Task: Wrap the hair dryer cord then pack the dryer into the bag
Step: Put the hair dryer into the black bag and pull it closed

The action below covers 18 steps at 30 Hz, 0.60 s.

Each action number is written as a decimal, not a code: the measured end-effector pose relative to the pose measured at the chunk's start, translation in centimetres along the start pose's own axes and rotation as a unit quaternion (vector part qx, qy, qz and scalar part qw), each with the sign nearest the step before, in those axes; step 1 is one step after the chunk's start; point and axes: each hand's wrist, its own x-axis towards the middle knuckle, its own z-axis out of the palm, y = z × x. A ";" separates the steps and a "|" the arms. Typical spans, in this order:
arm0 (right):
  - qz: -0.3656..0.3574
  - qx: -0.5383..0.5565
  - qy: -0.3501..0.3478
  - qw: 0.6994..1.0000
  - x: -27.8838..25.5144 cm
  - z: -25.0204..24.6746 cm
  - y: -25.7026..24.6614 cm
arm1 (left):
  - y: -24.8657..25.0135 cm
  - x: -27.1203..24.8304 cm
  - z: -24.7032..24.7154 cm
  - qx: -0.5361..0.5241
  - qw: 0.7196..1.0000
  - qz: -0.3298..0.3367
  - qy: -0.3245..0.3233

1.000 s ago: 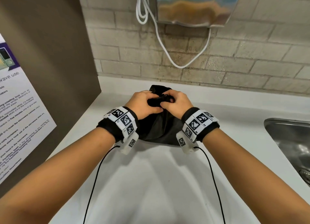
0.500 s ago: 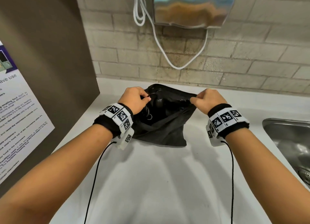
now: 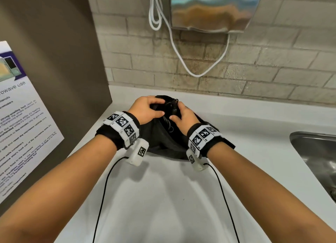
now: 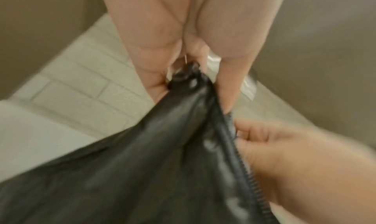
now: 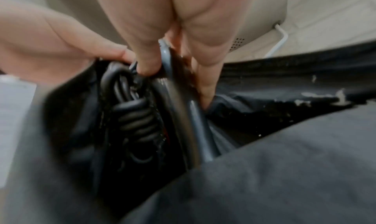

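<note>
right hand (image 3: 182,115) back beside left hand (image 3: 145,109), bag (image 3: 169,139) mouth narrowed again

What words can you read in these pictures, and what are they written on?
"owave use": big heading on the poster on the left wall, its start cut off by the edge of the head view.
"five minutes", "strong-smelling food": bold bits in the poster's small print; the rest is too small and slanted to read.
Wristbands: only black-and-white square codes, no readable words.
Bag, wrist views: no text.

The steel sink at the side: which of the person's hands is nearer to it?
The right hand is nearer. It holds the black bag's opening on the side toward the sink; the left hand grips the bag's far side, farther away. Neither touches the sink.
</note>
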 end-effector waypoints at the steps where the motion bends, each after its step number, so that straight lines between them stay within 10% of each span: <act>1: 0.003 0.005 0.008 1.000 0.2 0.0 0.0 | -0.1 0.0 -0.7 -0.003 1.000 -0.006 -0.003; 8: 0.002 -0.022 0.009 1.000 1.2 -0.3 0.4 | -1.0 0.3 -2.5 -0.015 0.983 -0.049 0.174; 18: -0.061 -0.129 0.061 0.988 1.8 -1.8 -1.7 | -0.2 0.2 -2.1 -0.016 0.977 -0.036 0.210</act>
